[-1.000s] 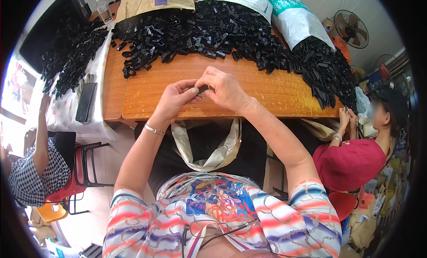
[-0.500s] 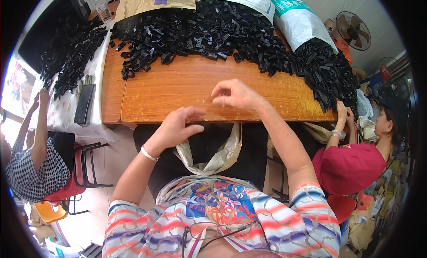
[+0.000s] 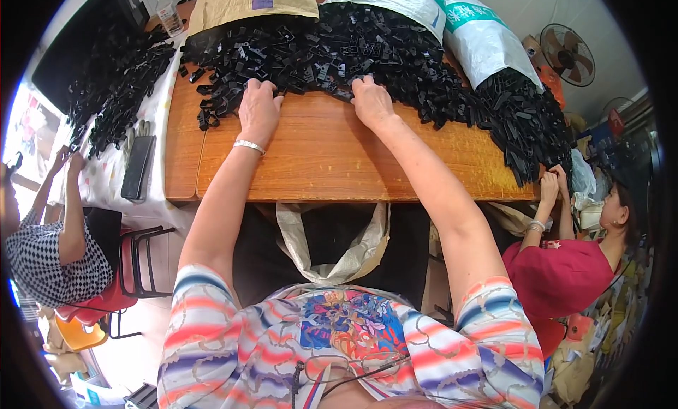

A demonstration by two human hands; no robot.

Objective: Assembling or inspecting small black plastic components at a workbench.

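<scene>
A broad heap of small black plastic pieces point(image 3: 304, 59) spreads over the far half of the wooden table point(image 3: 311, 155). At its near edge, my left hand point(image 3: 260, 111) has its fingers bent down among the pieces. Those fingertips are partly hidden, so what they grip cannot be made out. My right hand point(image 3: 373, 104) lies to the right of it, also at the heap's near edge. Its fingers are curled closed by a black plastic piece just left of the thumb. Both forearms stretch across the table's front edge.
A brown sack point(image 3: 226, 10) and white sacks point(image 3: 487, 49) lie behind the heap, mouths toward me. An open woven bag point(image 3: 332, 268) hangs at my lap. Two people sit at the sides, handling black pieces. A phone point(image 3: 138, 167) lies on the left tablecloth.
Both my hands have moved away from my body, from above the table's front edge to the near edge of the heap. Their fingers now reach down to the black pieces.
</scene>
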